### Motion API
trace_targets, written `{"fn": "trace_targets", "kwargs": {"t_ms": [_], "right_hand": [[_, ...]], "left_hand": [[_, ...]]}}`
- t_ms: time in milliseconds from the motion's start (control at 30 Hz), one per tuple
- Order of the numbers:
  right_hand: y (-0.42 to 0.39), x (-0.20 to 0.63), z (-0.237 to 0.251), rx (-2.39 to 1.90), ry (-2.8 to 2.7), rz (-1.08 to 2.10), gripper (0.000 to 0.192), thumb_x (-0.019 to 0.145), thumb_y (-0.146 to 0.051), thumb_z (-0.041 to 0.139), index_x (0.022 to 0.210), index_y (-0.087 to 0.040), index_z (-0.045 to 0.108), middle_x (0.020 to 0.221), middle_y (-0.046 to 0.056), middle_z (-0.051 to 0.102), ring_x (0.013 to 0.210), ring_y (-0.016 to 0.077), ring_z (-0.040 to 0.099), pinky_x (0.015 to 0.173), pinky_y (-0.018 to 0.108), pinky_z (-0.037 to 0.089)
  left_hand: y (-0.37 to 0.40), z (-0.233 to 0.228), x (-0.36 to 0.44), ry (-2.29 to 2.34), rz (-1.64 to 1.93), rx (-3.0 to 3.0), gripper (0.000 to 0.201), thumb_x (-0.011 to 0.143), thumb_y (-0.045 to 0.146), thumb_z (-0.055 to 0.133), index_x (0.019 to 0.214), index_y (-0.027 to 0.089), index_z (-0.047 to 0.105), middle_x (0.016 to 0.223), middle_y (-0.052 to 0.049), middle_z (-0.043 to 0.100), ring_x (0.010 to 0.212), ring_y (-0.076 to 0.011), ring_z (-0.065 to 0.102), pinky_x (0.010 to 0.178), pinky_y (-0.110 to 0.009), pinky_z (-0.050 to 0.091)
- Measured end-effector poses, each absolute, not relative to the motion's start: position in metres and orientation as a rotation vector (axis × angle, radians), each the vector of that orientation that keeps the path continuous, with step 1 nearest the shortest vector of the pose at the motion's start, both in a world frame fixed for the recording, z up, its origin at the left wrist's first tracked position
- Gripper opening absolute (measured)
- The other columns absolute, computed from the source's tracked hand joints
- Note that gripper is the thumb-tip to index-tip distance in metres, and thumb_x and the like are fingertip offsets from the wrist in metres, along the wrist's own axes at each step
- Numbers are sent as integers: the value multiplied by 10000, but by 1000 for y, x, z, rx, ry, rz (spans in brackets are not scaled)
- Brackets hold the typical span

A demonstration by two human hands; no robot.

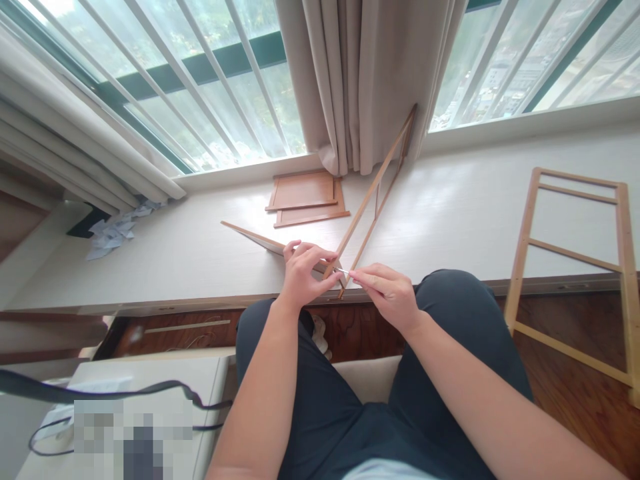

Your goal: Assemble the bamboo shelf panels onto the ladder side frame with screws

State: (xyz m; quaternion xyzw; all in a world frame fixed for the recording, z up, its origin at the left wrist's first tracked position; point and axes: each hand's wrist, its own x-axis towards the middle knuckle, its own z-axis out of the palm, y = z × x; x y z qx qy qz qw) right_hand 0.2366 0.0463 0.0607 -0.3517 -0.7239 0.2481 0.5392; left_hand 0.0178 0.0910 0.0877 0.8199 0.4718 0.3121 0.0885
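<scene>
My left hand (303,270) pinches the near end of a narrow wooden ladder-like frame (376,190) that slants up toward the curtain. My right hand (387,291) holds a thin metal piece, perhaps a screw or small tool (344,271), with its tip at that same end of the frame. A flat wooden panel (253,236) lies under my left hand on the white window ledge (465,213). Both hands meet just above the ledge's front edge, over my knees.
Two stacked wooden panels (306,198) lie on the ledge near the curtain (360,73). A larger wooden ladder frame (575,267) leans against the ledge at right. Crumpled paper (113,230) sits at far left. A white box with black cable (145,393) stands beside my left leg.
</scene>
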Motion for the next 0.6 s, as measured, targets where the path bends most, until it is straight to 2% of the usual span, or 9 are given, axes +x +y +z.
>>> {"fn": "trace_targets", "kwargs": {"t_ms": [333,467,600], "right_hand": [[48,237,56,-914,-1716,560,234,1002,-250,627,1165,-292,791,993,64,782,884,215,719,821,357,598],[47,234,57,-956,-1679,542,184,994,-265,641,1077,-259,806,947,66,786,856,217,728,804,347,589],[46,231,56,-1018,-1646,598,185,987,-319,643,912,-231,787,860,69,769,773,216,699,747,350,561]], "left_hand": [[90,88,18,1430,907,2435,301,850,534,715,1017,284,714,963,-5,767,1004,-253,647,1143,-480,267],[90,88,19,1433,908,2427,287,852,520,720,1017,285,716,960,-2,771,1001,-251,650,1146,-480,264],[90,88,19,1412,924,2434,280,846,504,730,1020,285,715,960,0,770,1001,-249,651,1149,-480,260]]}}
